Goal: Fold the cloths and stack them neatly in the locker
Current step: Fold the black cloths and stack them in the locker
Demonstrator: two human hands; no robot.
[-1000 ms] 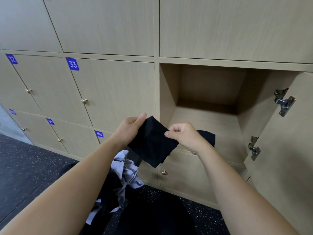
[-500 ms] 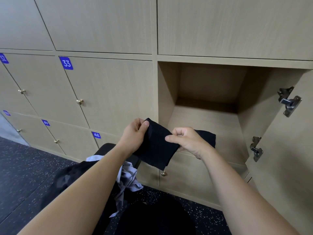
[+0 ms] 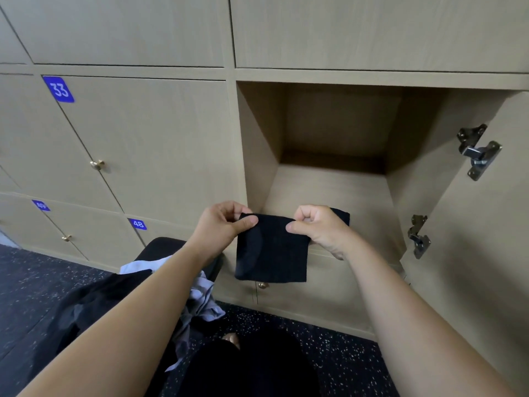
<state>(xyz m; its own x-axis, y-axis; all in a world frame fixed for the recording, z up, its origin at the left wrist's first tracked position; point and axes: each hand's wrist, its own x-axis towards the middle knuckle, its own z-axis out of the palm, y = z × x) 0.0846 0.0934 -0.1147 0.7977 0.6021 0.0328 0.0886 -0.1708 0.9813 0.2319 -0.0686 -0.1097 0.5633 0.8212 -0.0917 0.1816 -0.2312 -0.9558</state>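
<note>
- Left hand: thumb and curled fingers are pinched on the upper left corner of a small black square folded cloth; the thumb tip is laid across the front of the fabric.
- Right hand: thumb and forefinger are clamped on the upper right edge of the same cloth, the remaining fingers curled into the palm.
- Black folded cloth: held up flat between both hands, hanging freely below the grip, just in front of the lower front edge of the open locker; a further black portion is seen behind the right hand, over the locker floor. Whether it is part of the same piece cannot be told.
- Open light-wood locker compartment: bare wooden floor and walls are shown; its door is swung out to the right, with two metal hinges fitted.
- Closed light-wood locker doors: small brass knobs and blue number labels are carried, "33" and "48" being legible.
- Loose heap of grey and black cloths: piled on a black padded seat, below the left forearm.
- Dark speckled floor: seen beneath the lockers.
</note>
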